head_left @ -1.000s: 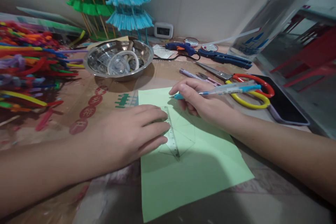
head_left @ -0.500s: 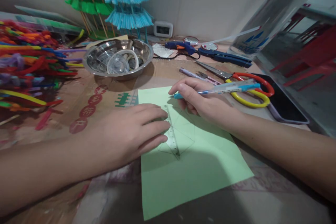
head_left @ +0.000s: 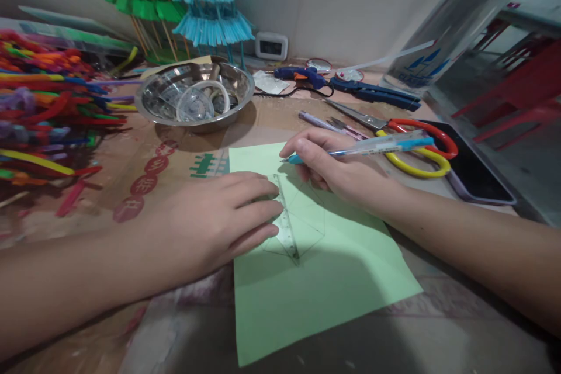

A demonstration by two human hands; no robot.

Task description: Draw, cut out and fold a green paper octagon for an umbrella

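Left fingers [head_left: 256,214] outstretched, right fingers [head_left: 308,148] gripping pen [head_left: 355,150]

The tabletop [head_left: 175,315], partly covered by brown cardboard [head_left: 166,181] (printed with red circles and a green motif), bears a green sheet of paper [head_left: 324,304] near its middle, with a clear ruler [head_left: 288,234] lying on the sheet. Toward the far edge are a metal bowl [head_left: 144,114], a blue glue gun [head_left: 302,75] and a dark blue tool [head_left: 377,93]. Scissors [head_left: 418,163] overlap a phone [head_left: 477,178] by the right edge, while colourful pipe cleaners [head_left: 48,105] heap up on the left.
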